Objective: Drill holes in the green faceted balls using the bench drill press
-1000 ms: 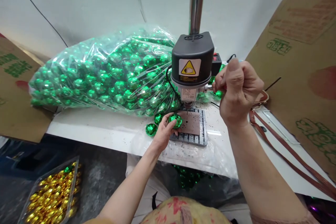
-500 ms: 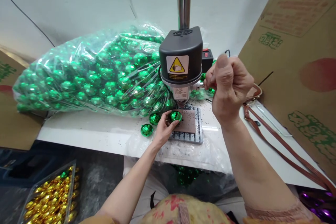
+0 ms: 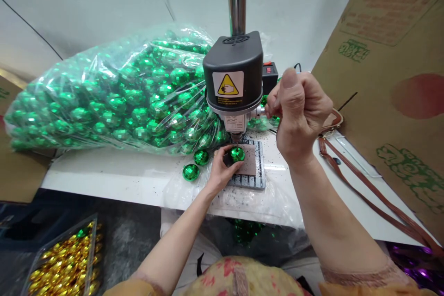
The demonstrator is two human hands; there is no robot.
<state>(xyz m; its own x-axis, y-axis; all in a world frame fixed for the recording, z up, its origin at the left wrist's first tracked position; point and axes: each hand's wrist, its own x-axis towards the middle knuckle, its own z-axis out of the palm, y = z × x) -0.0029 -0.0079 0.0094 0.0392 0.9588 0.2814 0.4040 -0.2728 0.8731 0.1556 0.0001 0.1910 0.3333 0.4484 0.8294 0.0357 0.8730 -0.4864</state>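
My left hand (image 3: 224, 166) grips a shiny green faceted ball (image 3: 237, 153) between thumb and fingers, over the brown pad on the grey slotted base plate (image 3: 261, 169). Right above the ball is the lower end of a black bench drill (image 3: 233, 69) with a yellow warning label. My right hand (image 3: 301, 111) is raised to the right of the drill, its fingers closed round the metal feed handle (image 3: 261, 111), mostly hidden by the hand. Two more green balls, one by the fingers (image 3: 201, 157) and one nearer me (image 3: 190, 172), lie left of my left hand.
A clear bag of green balls (image 3: 114, 101) fills the left of the white table (image 3: 104, 171). Cardboard boxes flank both sides, with a brown strap (image 3: 364, 189) at the right. Dark shavings surround the base. Below left stands a crate of gold balls (image 3: 64, 259).
My left hand has carried the green ball rightward across the plate to beneath the drill. My right hand stays on the handle. The whole view has shifted slightly.
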